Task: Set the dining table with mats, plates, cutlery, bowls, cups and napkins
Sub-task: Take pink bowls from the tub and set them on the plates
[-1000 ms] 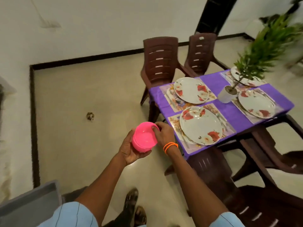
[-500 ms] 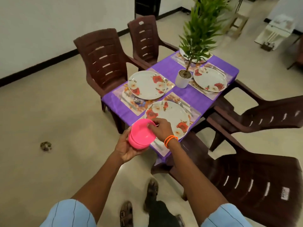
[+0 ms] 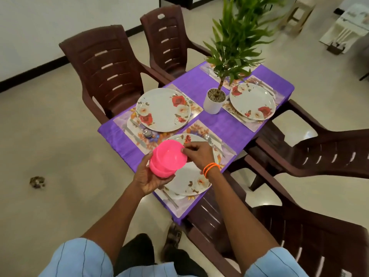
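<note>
Pink bowls (image 3: 168, 157), nested, sit cupped in my left hand (image 3: 146, 177), while my right hand (image 3: 196, 154) pinches the top rim, above the plate (image 3: 191, 176) at the tabletop's near edge. I'd peel one bowl free slowly and keep the stack level.

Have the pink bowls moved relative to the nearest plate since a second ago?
Yes. The pink bowls, held in both hands, were short of the table edge; now they hang over the nearest plate.
</note>
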